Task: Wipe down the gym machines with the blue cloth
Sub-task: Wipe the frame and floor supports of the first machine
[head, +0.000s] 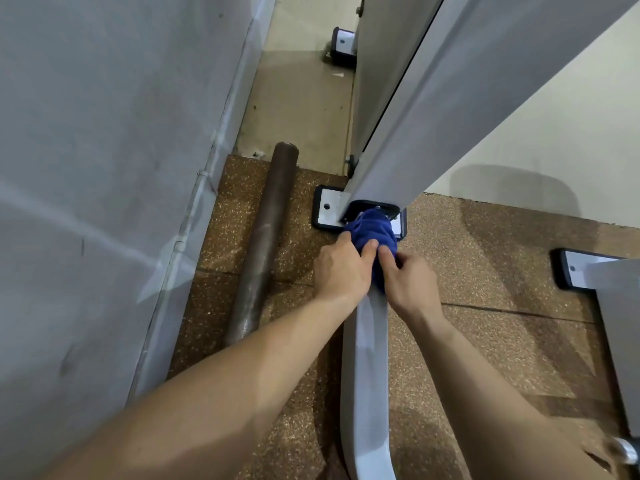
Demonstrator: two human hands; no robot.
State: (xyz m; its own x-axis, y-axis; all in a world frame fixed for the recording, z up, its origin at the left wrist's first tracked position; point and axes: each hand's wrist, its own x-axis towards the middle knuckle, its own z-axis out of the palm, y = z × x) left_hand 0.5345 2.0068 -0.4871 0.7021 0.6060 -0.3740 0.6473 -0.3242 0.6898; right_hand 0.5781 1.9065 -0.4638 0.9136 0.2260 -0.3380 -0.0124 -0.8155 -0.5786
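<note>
Two bare forearms reached in from the bottom edge, one on each side of a pale grey curved metal floor rail (363,375). At their far ends the left hand (341,268) and right hand (410,280) met on top of that rail. Both sets of fingers (370,245) were curled round a bunched blue cloth (372,230), holding it between them. The cloth was pressed where the rail joined a slanted grey metal upright post (415,116), partly covering a white base plate with black rubber edging (327,206). The post crowded the space above the hands.

To the left a long brown metal pipe (263,244) lay on the speckled brown rubber floor mat (485,341), near the base plate but not touching it, along the foot of a grey wall (104,168). On the right a second black-edged white foot plate (575,270) rested on the mat, well apart from the cloth. A third foot (343,46) stood far back on beige flooring (298,109).
</note>
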